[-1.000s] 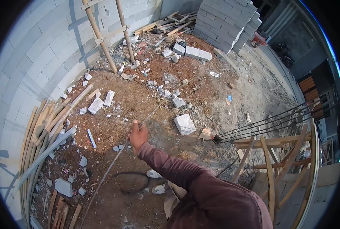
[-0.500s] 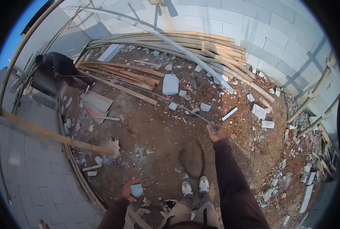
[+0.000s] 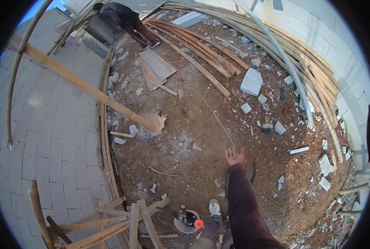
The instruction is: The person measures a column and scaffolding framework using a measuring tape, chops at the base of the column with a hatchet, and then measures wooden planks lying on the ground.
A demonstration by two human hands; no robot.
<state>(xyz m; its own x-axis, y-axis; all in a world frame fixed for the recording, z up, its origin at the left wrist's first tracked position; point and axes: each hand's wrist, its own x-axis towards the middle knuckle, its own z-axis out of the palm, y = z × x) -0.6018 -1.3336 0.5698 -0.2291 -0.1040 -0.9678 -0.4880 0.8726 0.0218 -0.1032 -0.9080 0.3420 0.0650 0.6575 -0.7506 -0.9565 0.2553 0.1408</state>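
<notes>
My right hand (image 3: 234, 157) is at the centre right, low over the dirt, with its fingers closed on the near end of a thin rod (image 3: 216, 117). From my fingers the rod runs up and to the left across the ground, where its far part grows faint. My left hand is out of view. Beside my shoe (image 3: 214, 207) is a round pinkish object (image 3: 185, 226) with dark parts and an orange disc (image 3: 198, 224).
A co-worker (image 3: 125, 20) bends over at the top left. A slanting bamboo pole (image 3: 89, 89) crosses the left side. Long timbers (image 3: 197, 47), bamboo poles (image 3: 276, 39) and a white block (image 3: 251, 81) lie ahead. A wooden frame (image 3: 114, 226) stands at the lower left.
The view has swung left from the ladder side to the co-worker's side. The left hand, seen half a second ago near a teal object, has left view. My right hand stays at the rod.
</notes>
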